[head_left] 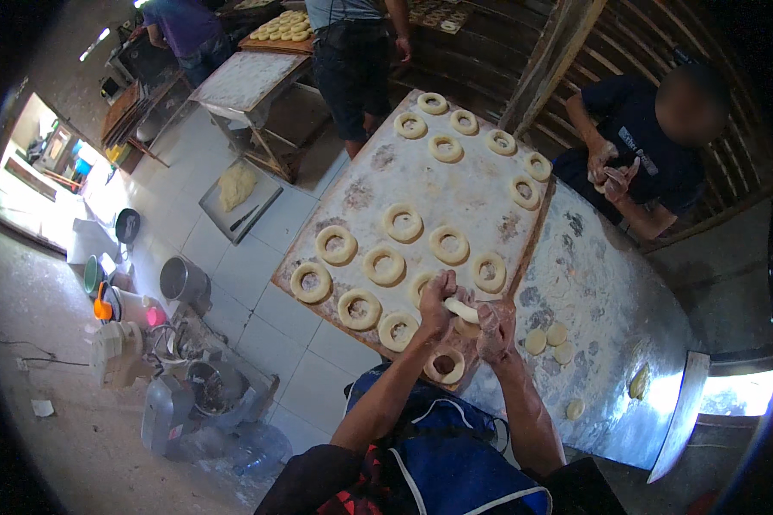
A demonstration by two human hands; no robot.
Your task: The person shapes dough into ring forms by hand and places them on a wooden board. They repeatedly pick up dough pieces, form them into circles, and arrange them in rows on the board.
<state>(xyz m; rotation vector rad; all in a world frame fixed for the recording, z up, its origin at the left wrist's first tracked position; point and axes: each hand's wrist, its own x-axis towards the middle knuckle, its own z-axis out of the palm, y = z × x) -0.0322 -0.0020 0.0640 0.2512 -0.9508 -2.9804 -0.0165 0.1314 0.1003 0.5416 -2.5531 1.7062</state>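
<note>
My left hand [438,305] and my right hand [495,330] grip a pale dough ring [464,311] between them, fingers curled round it, just above the near edge of a floured wooden board [356,193]. Many shaped dough rings [385,266] lie on that board, and one ring [444,366] with a dark centre sits below my hands. To the right, several small flat dough rounds [536,340] rest on a floured metal worktop [593,292].
A co-worker [653,137] at the right works with both hands; two other people [339,69] stand at the back by a floured table [247,75]. A tray [240,210] with dough lies on the tiled floor. Mixers [167,412], pots [185,279] and a plastic bottle fill the lower left.
</note>
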